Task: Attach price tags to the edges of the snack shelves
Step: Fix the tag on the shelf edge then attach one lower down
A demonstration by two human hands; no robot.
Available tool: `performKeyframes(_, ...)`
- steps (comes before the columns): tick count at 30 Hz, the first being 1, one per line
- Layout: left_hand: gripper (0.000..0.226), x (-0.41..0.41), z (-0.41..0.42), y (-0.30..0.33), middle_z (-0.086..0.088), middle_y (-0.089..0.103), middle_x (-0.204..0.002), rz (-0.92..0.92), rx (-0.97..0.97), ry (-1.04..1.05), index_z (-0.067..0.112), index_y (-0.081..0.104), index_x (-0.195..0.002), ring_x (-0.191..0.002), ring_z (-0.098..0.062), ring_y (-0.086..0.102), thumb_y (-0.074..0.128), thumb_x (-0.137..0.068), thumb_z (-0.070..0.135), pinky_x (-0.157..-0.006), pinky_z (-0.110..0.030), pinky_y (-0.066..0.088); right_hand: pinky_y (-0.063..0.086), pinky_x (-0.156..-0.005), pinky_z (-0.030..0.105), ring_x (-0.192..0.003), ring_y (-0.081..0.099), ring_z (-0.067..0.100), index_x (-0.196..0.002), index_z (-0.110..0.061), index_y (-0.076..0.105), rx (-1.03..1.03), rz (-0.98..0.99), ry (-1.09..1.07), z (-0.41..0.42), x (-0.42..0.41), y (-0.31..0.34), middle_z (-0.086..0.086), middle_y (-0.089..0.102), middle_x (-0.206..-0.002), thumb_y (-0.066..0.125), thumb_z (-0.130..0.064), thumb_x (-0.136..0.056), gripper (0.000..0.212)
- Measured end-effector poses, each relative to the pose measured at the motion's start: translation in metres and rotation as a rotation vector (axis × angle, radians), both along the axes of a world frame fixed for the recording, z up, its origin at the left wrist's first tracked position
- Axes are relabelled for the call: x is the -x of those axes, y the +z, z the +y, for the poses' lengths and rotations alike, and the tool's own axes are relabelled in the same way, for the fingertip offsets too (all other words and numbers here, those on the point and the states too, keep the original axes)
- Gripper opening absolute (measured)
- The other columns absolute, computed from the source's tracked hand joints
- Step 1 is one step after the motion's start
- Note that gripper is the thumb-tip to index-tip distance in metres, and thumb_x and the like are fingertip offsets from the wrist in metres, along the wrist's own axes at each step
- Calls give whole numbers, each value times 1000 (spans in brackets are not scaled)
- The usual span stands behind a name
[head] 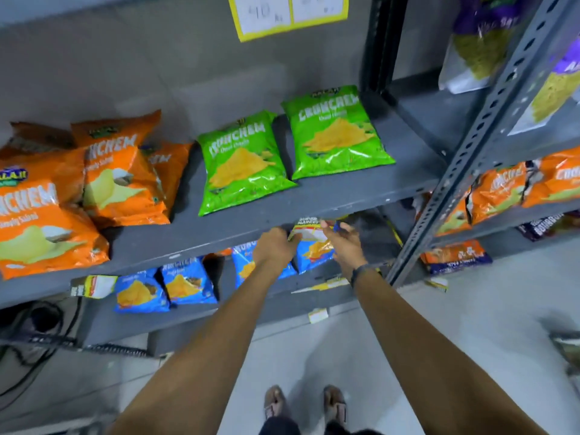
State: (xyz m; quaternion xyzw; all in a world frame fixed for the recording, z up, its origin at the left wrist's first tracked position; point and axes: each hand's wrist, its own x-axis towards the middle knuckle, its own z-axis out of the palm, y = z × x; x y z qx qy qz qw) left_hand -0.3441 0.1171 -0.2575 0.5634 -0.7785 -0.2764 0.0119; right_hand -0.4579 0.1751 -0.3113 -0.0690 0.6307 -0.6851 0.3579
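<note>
A white and yellow price tag sits at the front edge of the grey middle shelf, below the two green chip bags. My left hand pinches the tag's left side. My right hand grips its right side from below. Both arms reach forward from the bottom of the view. Another price tag hangs on the same shelf edge further left. Two yellow-bordered tags are fixed on the shelf above.
Orange chip bags fill the shelf's left part. Blue bags lie on the lower shelf. A perforated grey upright stands right of my hands, with more snack bags beyond it. Loose tags lie on the floor. Black cables sit at bottom left.
</note>
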Motion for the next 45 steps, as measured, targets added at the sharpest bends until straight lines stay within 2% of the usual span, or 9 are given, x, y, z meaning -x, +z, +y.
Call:
performKeyframes(4, 45, 8, 4, -5, -22, 73, -92, 58, 98, 29, 5, 67, -88, -95, -38, 66, 50, -91, 47, -74, -40, 53, 48, -91, 38, -84, 57, 20, -77, -15, 67, 16, -64, 155, -5, 5, -12, -5, 67, -69, 64, -7, -86, 13)
performKeyframes(10, 37, 16, 1, -2, -20, 72, -92, 63, 185, 47, 10, 63, -80, -94, -42, 63, 47, -94, 40, -68, -35, 47, 45, -43, 9, -46, 59, 0, -75, -14, 62, -68, -109, 289, 1, 16, -5, -14, 65, -46, 66, -24, -86, 15)
performKeyframes(18, 43, 12, 1, -8, -15, 60, -68, 193, 112, 51, 14, 40, -59, -77, -38, 60, 48, -94, 37, -59, -29, 35, 50, -53, 17, -74, 62, 15, -108, -6, 65, -117, -125, 360, 3, 26, -2, 11, 66, -95, 68, -24, -85, 30)
performKeyframes(25, 29, 7, 3, -20, -16, 70, -77, 241, 154, 83, 10, 64, -79, -77, -37, 62, 54, -91, 35, -58, -33, 44, 56, -75, 39, -82, 67, 29, -102, -2, 65, -94, 257, 321, 4, 23, -12, 23, 69, -101, 66, -15, -86, 21)
performKeyframes(29, 13, 9, 4, -23, -5, 75, -82, 373, 87, 137, 13, 67, -83, -79, -25, 68, 67, -84, 27, -68, -36, 52, 45, -57, 13, -66, 61, 22, -87, 3, 61, -206, 580, 371, 12, 25, -21, 19, 70, -83, 69, -20, -83, 25)
performKeyframes(33, 12, 8, 8, -32, -7, 75, -86, 289, 112, 82, 12, 65, -87, -82, -30, 67, 66, -85, 24, -68, -36, 50, 54, -66, 31, -74, 64, 27, -86, 3, 59, -202, 648, 350, 18, 25, -28, 22, 71, -86, 69, -19, -83, 24)
performKeyframes(36, 19, 6, 10, -35, -1, 75, -95, 183, 188, 68, 17, 61, -97, -89, -30, 66, 64, -86, 33, -70, -36, 50, 49, -56, 5, -74, 64, 18, -90, 7, 58, -156, 603, 333, 16, 24, -25, 22, 70, -91, 67, -16, -84, 26)
performKeyframes(40, 29, 9, 11, -31, -6, 75, -95, 61, 257, 56, 18, 61, -98, -93, -34, 65, 58, -87, 44, -69, -35, 49, 48, -54, 4, -63, 64, -4, -92, 8, 59, -121, 562, 331, 14, 25, -25, 23, 70, -91, 67, -15, -84, 25)
performKeyframes(45, 28, 14, 7, -25, -13, 73, -91, 12, 283, 28, 14, 65, -91, -91, -37, 65, 57, -89, 42, -67, -35, 49, 50, -56, 5, -71, 65, 10, -95, 6, 59, -108, 515, 314, 14, 25, -22, 17, 70, -91, 66, -17, -85, 26)
